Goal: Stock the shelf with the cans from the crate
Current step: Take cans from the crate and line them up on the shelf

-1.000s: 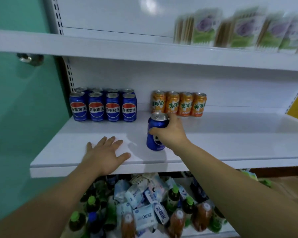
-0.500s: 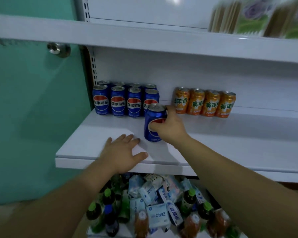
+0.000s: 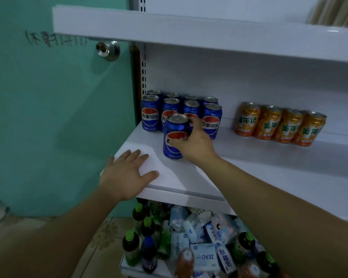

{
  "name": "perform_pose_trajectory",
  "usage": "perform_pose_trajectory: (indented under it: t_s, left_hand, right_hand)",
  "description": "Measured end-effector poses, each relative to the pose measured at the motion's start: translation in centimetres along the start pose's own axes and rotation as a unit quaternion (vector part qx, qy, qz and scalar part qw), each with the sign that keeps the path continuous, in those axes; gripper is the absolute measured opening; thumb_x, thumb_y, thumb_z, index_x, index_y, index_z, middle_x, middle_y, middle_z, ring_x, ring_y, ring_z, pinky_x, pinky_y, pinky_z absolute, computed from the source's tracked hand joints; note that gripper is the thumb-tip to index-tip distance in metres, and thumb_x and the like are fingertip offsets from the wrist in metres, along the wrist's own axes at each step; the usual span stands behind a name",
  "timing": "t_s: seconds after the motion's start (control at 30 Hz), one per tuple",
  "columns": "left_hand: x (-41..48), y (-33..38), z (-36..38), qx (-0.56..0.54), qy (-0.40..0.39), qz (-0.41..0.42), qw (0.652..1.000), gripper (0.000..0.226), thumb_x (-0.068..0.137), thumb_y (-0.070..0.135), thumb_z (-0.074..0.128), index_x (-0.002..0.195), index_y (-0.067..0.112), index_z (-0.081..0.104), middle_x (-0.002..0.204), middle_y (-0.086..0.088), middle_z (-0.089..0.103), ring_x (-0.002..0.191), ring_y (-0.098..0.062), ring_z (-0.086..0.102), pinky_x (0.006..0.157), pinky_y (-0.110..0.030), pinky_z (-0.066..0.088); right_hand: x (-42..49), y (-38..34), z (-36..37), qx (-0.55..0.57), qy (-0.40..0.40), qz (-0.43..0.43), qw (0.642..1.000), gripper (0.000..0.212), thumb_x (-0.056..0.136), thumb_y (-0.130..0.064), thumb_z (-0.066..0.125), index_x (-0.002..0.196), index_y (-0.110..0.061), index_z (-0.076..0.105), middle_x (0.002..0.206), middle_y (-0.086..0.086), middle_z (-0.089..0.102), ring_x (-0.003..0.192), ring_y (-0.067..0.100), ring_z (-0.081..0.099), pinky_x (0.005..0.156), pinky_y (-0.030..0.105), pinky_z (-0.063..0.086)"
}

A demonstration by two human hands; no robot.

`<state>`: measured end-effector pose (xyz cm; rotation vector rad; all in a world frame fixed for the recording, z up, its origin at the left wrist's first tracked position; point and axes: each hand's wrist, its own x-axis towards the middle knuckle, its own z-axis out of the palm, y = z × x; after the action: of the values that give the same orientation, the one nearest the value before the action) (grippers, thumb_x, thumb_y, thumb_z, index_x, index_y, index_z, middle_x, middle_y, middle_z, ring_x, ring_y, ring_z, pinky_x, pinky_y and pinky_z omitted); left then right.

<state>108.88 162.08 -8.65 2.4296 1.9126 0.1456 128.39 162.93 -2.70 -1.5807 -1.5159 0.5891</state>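
My right hand [image 3: 193,142] grips a blue cola can [image 3: 174,135] that stands upright on the white shelf [image 3: 269,169], just in front of the block of blue cola cans [image 3: 151,115] at the shelf's back left. My left hand [image 3: 127,175] lies flat, fingers spread, on the shelf's front left corner, holding nothing. A row of orange soda cans [image 3: 279,125] stands at the back, to the right of the blue cans.
A crate [image 3: 129,269] below the shelf holds green-capped bottles [image 3: 147,227], blue tissue packs [image 3: 203,257] and other drinks. A teal door with a metal knob [image 3: 108,50] is at left. An upper shelf [image 3: 189,31] overhangs the cans.
My right hand has carried the blue can left and back, from mid-shelf to just in front of the blue block. The left hand stayed flat on the shelf. My view swung left.
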Motion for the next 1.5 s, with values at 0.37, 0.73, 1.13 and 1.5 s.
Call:
perform_pose_trajectory:
  t_s: [0.37, 0.73, 1.13, 1.5]
  left_hand:
    - [-0.1, -0.2, 0.4, -0.022, 0.021, -0.002, 1.0, 0.089, 0.07, 0.08, 0.006, 0.15, 0.041, 0.015, 0.16, 0.014, 0.008, 0.148, -0.011, 0.005, 0.119, -0.046, 0.002]
    - [-0.2, -0.3, 0.5, -0.033, 0.023, -0.001, 0.999, 0.09, 0.069, 0.08, 0.005, 0.149, 0.041, 0.016, 0.16, 0.015, 0.009, 0.148, -0.011, 0.004, 0.12, -0.047, 0.001]
    - [-0.3, -0.2, 0.2, -0.039, 0.016, 0.0, 0.999, 0.093, 0.067, 0.081, 0.004, 0.149, 0.041, 0.017, 0.16, 0.014, 0.009, 0.148, -0.01, 0.004, 0.12, -0.047, 0.001]
    - [-0.3, 0.5, -1.7, -0.027, -0.072, -0.019, 0.997, 0.076, 0.089, 0.072, 0.024, 0.153, 0.032, 0.011, 0.162, 0.006, 0.001, 0.149, -0.018, 0.0, 0.118, -0.054, 0.001]
  right_hand:
    - [3.5, -2.3, 6.7, 0.023, -0.011, -0.049, 0.998, 0.067, 0.082, -0.029, 0.075, 0.136, -0.024, 0.035, 0.133, 0.0, 0.055, 0.117, 0.02, 0.055, 0.089, 0.027, 0.041]
    - [5.6, -2.7, 8.9, -0.012, 0.01, -0.058, 0.998, 0.07, 0.088, -0.032, 0.068, 0.144, -0.023, 0.027, 0.144, 0.001, 0.045, 0.127, 0.023, 0.049, 0.098, 0.037, 0.042]
    - [6.2, -1.8, 9.1, -0.029, -0.003, -0.044, 0.999, 0.082, 0.088, -0.036, 0.067, 0.151, -0.023, 0.017, 0.152, 0.002, 0.036, 0.135, 0.024, 0.041, 0.106, 0.04, 0.039]
    - [-1.0, 1.4, -5.7, -0.262, -0.05, -0.003, 0.964, 0.067, 0.092, -0.054, 0.052, 0.146, -0.019, 0.033, 0.147, 0.008, 0.043, 0.129, 0.029, 0.044, 0.101, 0.034, 0.038]
